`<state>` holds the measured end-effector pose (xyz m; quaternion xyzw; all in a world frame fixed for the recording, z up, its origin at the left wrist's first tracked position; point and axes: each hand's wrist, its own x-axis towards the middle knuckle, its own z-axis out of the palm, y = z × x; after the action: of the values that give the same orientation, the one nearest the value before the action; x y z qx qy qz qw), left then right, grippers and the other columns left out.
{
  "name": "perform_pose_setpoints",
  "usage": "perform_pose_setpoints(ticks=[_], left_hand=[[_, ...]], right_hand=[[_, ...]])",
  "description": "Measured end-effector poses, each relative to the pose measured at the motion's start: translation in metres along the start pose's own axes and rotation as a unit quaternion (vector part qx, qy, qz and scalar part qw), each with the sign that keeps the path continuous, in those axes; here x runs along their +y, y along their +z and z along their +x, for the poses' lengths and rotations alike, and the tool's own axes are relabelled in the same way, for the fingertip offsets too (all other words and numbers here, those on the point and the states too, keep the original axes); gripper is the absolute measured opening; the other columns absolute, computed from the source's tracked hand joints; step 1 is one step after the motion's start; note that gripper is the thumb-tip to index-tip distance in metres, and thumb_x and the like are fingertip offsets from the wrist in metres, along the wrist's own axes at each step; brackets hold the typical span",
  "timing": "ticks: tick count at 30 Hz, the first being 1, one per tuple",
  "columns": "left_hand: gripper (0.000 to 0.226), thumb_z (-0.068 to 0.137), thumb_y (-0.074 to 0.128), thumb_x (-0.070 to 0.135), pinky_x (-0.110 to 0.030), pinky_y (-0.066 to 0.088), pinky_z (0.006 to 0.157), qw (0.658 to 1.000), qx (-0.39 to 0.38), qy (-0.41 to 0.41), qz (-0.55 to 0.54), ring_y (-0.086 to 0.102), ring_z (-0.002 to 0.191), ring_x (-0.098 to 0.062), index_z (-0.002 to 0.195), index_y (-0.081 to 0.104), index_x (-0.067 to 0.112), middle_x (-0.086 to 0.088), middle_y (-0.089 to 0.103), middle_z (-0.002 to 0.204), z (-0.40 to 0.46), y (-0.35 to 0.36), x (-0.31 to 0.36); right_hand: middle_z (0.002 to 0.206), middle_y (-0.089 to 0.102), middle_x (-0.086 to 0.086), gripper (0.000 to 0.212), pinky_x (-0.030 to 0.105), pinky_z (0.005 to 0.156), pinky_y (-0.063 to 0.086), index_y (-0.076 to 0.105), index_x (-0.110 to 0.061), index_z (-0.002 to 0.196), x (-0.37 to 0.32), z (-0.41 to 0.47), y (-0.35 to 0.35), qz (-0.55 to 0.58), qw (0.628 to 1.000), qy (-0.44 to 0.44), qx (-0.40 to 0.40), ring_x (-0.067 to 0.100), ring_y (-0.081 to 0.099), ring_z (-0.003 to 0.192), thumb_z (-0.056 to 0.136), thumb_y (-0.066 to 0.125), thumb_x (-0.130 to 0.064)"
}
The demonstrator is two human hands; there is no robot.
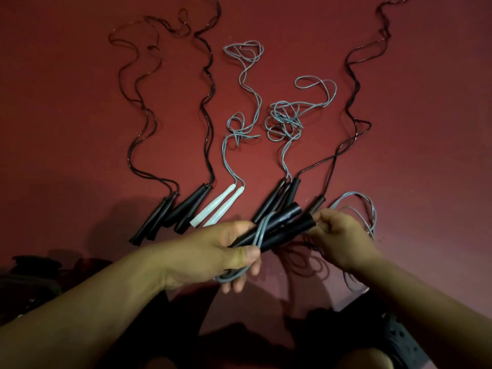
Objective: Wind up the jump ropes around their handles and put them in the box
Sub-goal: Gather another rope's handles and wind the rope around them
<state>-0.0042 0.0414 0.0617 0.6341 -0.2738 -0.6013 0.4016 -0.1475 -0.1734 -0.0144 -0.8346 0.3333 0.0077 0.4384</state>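
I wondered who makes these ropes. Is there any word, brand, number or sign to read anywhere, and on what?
None: no readable text shows.
Black handles gripped by the left hand: plain.
White handles on the red floor: plain.

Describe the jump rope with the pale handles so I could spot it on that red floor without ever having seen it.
On the red floor, a row of handle pairs lies just beyond the person's hands. Third pair from the left are the white handles, side by side between black pairs, with a thin grey cord snaking away. Every other handle in the row is black.
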Motion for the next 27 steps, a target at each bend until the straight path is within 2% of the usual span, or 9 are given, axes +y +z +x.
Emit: perform_pose_setpoints(ticks=[3, 6, 9, 12, 14, 16, 18, 22, 27], left_hand=[[0.013, 0.103, 0.045, 0.009, -0.026, 0.051, 0.069, 0.999, 0.024, -0.02, -0.026, 0.066, 0.071, -0.013, 0.102, 0.057, 0.013, 0.0, 0.067, 0.078, 0.004, -0.001, 0.002], [0.016, 0.104, 0.046, 0.014, -0.026, 0.048, 0.078, 0.999, 0.047, -0.023, 0.012, 0.067, 0.081, -0.01, 0.109, 0.06, 0.009, 0.0, 0.071, 0.081, 0.011, -0.005, 0.002], [0.017, 0.104, 0.046, 0.013, -0.02, 0.049, 0.067, 0.997, 0.068, -0.026, -0.018, 0.067, 0.072, -0.01, 0.113, 0.059, 0.007, 0.0, 0.068, 0.078, 0.023, -0.003, 0.002], [0.014, 0.104, 0.045, 0.012, -0.028, 0.054, 0.061, 0.989, 0.116, -0.043, -0.083, 0.067, 0.065, -0.017, 0.107, 0.057, 0.008, -0.006, 0.062, 0.078, 0.035, 0.001, -0.001], [0.012, 0.104, 0.045, 0.013, -0.03, 0.054, 0.057, 0.982, 0.151, -0.052, -0.099, 0.065, 0.06, -0.019, 0.103, 0.057, 0.009, -0.006, 0.059, 0.077, 0.04, 0.001, -0.004], [0.011, 0.104, 0.046, 0.013, -0.032, 0.054, 0.055, 0.978, 0.183, -0.053, -0.088, 0.063, 0.057, -0.02, 0.1, 0.056, 0.012, -0.005, 0.059, 0.076, 0.043, 0.0, -0.007], [0.01, 0.103, 0.047, 0.014, -0.033, 0.052, 0.055, 0.974, 0.209, -0.051, -0.072, 0.06, 0.056, -0.02, 0.098, 0.056, 0.012, -0.005, 0.06, 0.077, 0.045, -0.002, -0.011], [0.011, 0.103, 0.048, 0.016, -0.029, 0.046, 0.049, 0.967, 0.249, -0.054, -0.019, 0.054, 0.052, -0.017, 0.095, 0.054, 0.013, -0.002, 0.059, 0.075, 0.05, -0.01, -0.021], [0.008, 0.1, 0.052, 0.025, -0.026, 0.042, 0.047, 0.953, 0.285, -0.09, 0.045, 0.05, 0.046, -0.012, 0.101, 0.055, 0.017, 0.005, 0.062, 0.07, 0.057, -0.013, -0.04]], right_hand=[[0.061, 0.062, 0.004, 0.033, 0.031, 0.061, 0.045, 0.059, -0.014, 0.066, 0.009, -0.011, 0.0, -0.044, 0.998, -0.032, -0.015, 0.015, 0.055, 0.058, 0.089, 0.065, -0.037], [0.056, 0.058, -0.003, 0.039, 0.026, 0.059, 0.042, 0.058, -0.015, 0.064, 0.012, -0.018, -0.002, -0.069, 0.997, -0.032, -0.023, 0.009, 0.053, 0.054, 0.092, 0.059, -0.043], [0.046, 0.047, -0.009, 0.042, 0.023, 0.053, 0.038, 0.057, -0.013, 0.062, 0.01, -0.021, -0.003, -0.026, 0.999, -0.014, -0.031, 0.004, 0.044, 0.045, 0.093, 0.057, -0.041], [0.048, 0.043, -0.007, 0.043, 0.027, 0.053, 0.037, 0.054, -0.009, 0.064, 0.01, -0.018, -0.001, 0.009, 0.999, -0.007, -0.052, 0.004, 0.039, 0.046, 0.094, 0.056, -0.04], [0.055, 0.049, 0.002, 0.04, 0.028, 0.056, 0.04, 0.055, -0.009, 0.067, 0.005, -0.017, 0.0, -0.003, 0.997, -0.028, -0.077, 0.003, 0.041, 0.05, 0.094, 0.057, -0.038], [0.063, 0.057, 0.003, 0.033, 0.023, 0.06, 0.042, 0.061, -0.013, 0.072, -0.002, -0.016, 0.002, -0.014, 0.993, -0.053, -0.109, 0.001, 0.045, 0.055, 0.095, 0.058, -0.036], [0.063, 0.058, -0.003, 0.026, 0.015, 0.06, 0.04, 0.064, -0.017, 0.077, -0.011, -0.016, 0.004, -0.037, 0.987, -0.079, -0.134, 0.0, 0.049, 0.059, 0.095, 0.058, -0.035], [0.068, 0.058, -0.001, 0.024, 0.022, 0.063, 0.043, 0.062, -0.018, 0.084, -0.027, -0.017, 0.006, -0.068, 0.975, -0.136, -0.162, 0.007, 0.052, 0.062, 0.094, 0.057, -0.039], [0.07, 0.056, -0.008, 0.015, 0.017, 0.06, 0.04, 0.059, -0.021, 0.085, -0.045, -0.018, 0.001, -0.075, 0.965, -0.182, -0.174, 0.006, 0.052, 0.065, 0.094, 0.058, -0.033]])
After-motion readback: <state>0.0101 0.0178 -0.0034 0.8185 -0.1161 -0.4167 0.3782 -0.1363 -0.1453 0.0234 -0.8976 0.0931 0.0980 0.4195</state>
